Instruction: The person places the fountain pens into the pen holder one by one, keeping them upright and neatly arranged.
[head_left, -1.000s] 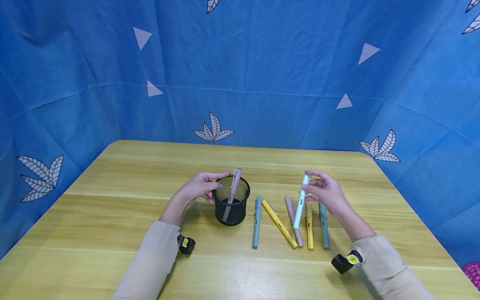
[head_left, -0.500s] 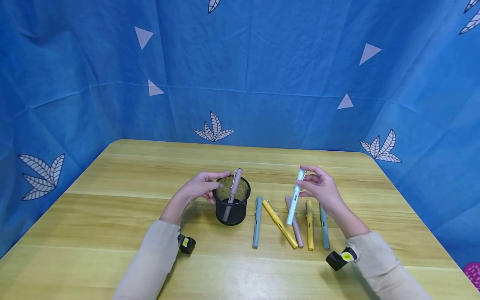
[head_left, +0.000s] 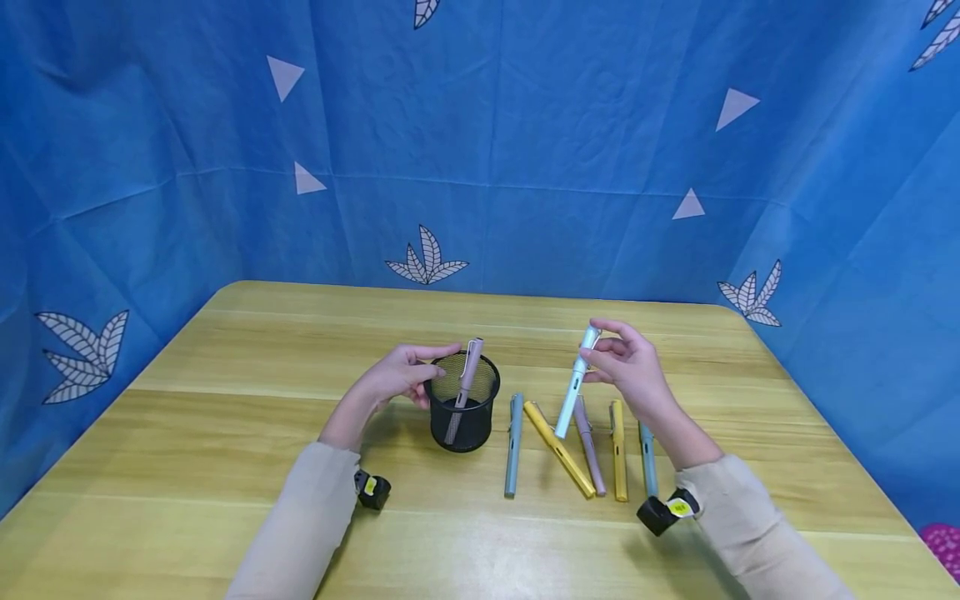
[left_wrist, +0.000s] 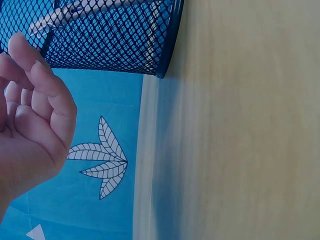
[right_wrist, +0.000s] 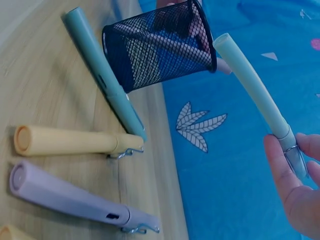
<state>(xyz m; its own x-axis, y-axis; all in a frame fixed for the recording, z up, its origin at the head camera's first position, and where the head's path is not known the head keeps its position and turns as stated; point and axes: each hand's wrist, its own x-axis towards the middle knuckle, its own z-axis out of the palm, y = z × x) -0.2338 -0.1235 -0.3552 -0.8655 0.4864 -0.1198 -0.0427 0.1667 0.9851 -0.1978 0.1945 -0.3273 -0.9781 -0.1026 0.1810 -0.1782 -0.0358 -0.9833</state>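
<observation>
My left hand (head_left: pixel 393 372) holds the black mesh pen cup (head_left: pixel 472 429) at the left of its rim, thumb over the edge. Inside the cup a mauve pen (head_left: pixel 470 367) leans with its capped end above the rim. In the head view my right hand (head_left: pixel 632 367) pinches a pale blue pen (head_left: pixel 571 400) by its clip end. That pen slants in the air, its lower end down and to the left, over the loose pens. The right wrist view shows thumb and fingers around the pale blue pen's cap (right_wrist: pixel 296 159).
On the wooden table (head_left: pixel 300 533), right of the cup, lie a teal pen (head_left: pixel 513 446), a slanted yellow pen (head_left: pixel 558 448), a lilac pen (head_left: pixel 589 450), another yellow pen (head_left: pixel 618 450) and another teal pen (head_left: pixel 648 458). Blue cloth (head_left: pixel 480 125) hangs behind.
My right hand has moved left and slightly away from me, carrying the pale blue pen from above the right-hand pens toward the cup. The left hand and cup have stayed put.
</observation>
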